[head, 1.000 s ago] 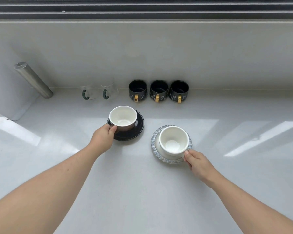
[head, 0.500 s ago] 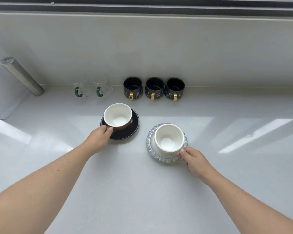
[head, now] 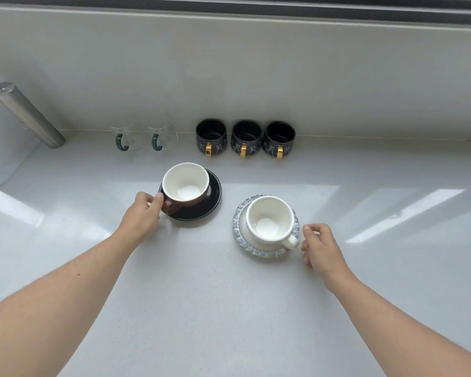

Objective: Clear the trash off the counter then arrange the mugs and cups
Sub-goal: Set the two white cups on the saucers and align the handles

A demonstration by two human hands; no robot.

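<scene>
A brown cup (head: pixel 186 186) with a white inside stands on a black saucer (head: pixel 211 202). My left hand (head: pixel 143 214) pinches its handle at the cup's left side. To the right, a white cup (head: pixel 270 219) sits on a blue-grey scalloped saucer (head: pixel 241 242), its handle pointing right. My right hand (head: pixel 320 246) hovers just right of that handle, fingers apart, not touching it. Along the back wall stand two clear glass mugs (head: pixel 127 138) (head: pixel 162 137) with green handles and three black mugs (head: pixel 211 138) (head: pixel 246 140) (head: pixel 279 141) with gold handles.
A steel cylinder (head: pixel 25 115) leans at the back left over a white appliance (head: pixel 3 148). The pale counter (head: pixel 201 308) runs to the low back wall (head: pixel 229 77) under a window sill.
My right hand has let go of the white cup's handle and pulled back to the right. My left hand stays on the brown cup's handle.
</scene>
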